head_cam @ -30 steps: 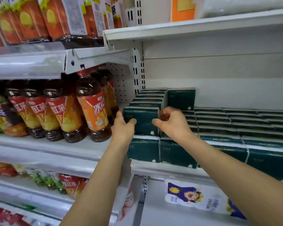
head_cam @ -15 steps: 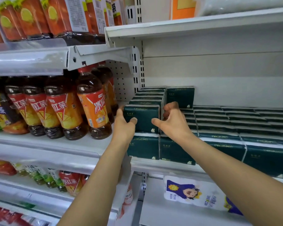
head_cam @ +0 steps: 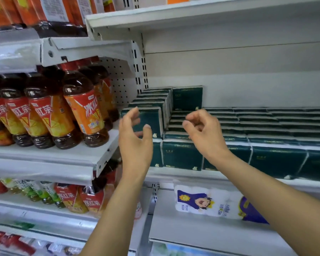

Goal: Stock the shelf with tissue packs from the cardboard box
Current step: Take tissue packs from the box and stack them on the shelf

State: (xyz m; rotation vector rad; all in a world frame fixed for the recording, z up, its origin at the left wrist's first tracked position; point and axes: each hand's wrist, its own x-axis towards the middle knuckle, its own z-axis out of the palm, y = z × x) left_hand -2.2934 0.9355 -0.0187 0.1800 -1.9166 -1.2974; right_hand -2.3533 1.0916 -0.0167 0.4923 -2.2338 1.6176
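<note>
Dark green tissue packs (head_cam: 266, 126) lie in rows on the white shelf (head_cam: 183, 175). At the shelf's left end a second layer of packs (head_cam: 151, 117) stands on the lower ones, with one more pack (head_cam: 187, 97) behind it. My left hand (head_cam: 135, 137) hovers just in front of the front upper pack, fingers loosely curved, holding nothing. My right hand (head_cam: 203, 132) hangs to the right of that pack above the lower row, fingers loosely curled and empty. The cardboard box is not in view.
Iced tea bottles (head_cam: 85, 111) fill the neighbouring shelf on the left, with more bottles above and below. A white tissue bundle with a cartoon print (head_cam: 209, 202) lies on the shelf below. Another shelf (head_cam: 192, 13) overhangs the tissue packs.
Both hands have let go of the front upper tissue pack and drawn back from it. The pack stays in place on the second layer.
</note>
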